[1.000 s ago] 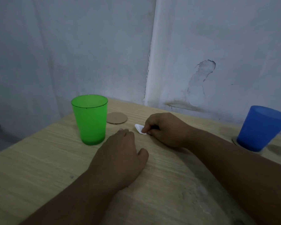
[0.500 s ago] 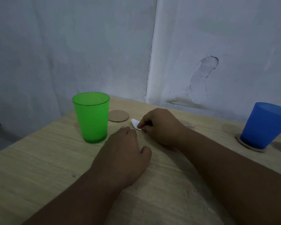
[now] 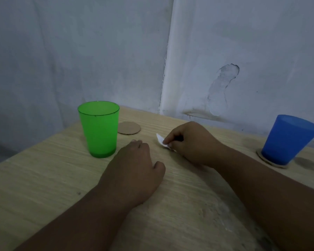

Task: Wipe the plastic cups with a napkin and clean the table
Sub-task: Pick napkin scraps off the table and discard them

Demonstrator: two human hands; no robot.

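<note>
A translucent green plastic cup (image 3: pixel 99 129) stands upright on the wooden table (image 3: pixel 34 182) at the left. A blue plastic cup (image 3: pixel 288 139) stands at the right on a cardboard coaster (image 3: pixel 272 163). My right hand (image 3: pixel 190 142) presses a small white napkin (image 3: pixel 160 141) onto the table between the cups; only a corner of the napkin shows past my fingers. My left hand (image 3: pixel 136 169) rests palm down on the table just right of the green cup, fingers loosely curled, holding nothing.
A second round cardboard coaster (image 3: pixel 129 128) lies bare behind the green cup. Grey walls meet in a corner right behind the table. The table's left edge runs diagonally near the green cup. Pale smears mark the wood at the lower right.
My right hand has slid the napkin a little left and back again over the table. The left hand has stayed in place.
</note>
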